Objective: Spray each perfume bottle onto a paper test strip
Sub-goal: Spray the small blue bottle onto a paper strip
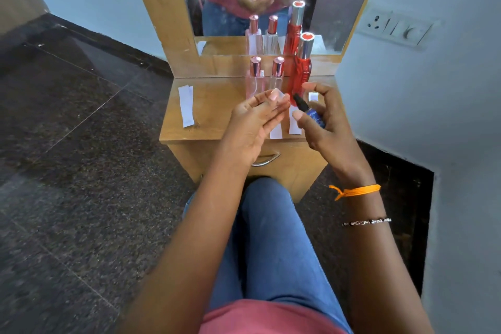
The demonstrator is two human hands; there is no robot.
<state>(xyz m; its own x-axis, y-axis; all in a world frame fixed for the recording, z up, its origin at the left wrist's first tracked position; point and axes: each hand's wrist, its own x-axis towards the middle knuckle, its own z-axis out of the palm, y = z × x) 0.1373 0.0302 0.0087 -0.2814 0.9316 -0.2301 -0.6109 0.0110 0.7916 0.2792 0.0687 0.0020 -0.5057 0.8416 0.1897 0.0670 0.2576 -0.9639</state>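
Uncapped blue perfume bottle held over the desk's front edge, ready to spray.
The right hand (322, 122) grips the blue bottle (314, 116), nozzle pointing left; the left hand (254, 122) pinches its clear cap (278, 95). Aim down at a paper strip (295, 125) below, clear of the left fingers; capped bottles (256, 76) stand behind.

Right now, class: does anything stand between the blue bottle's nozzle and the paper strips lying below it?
Nothing visible does. The right hand holds the blue bottle with its cap off, above the paper strips; the left hand, holding the clear cap, is beside it.
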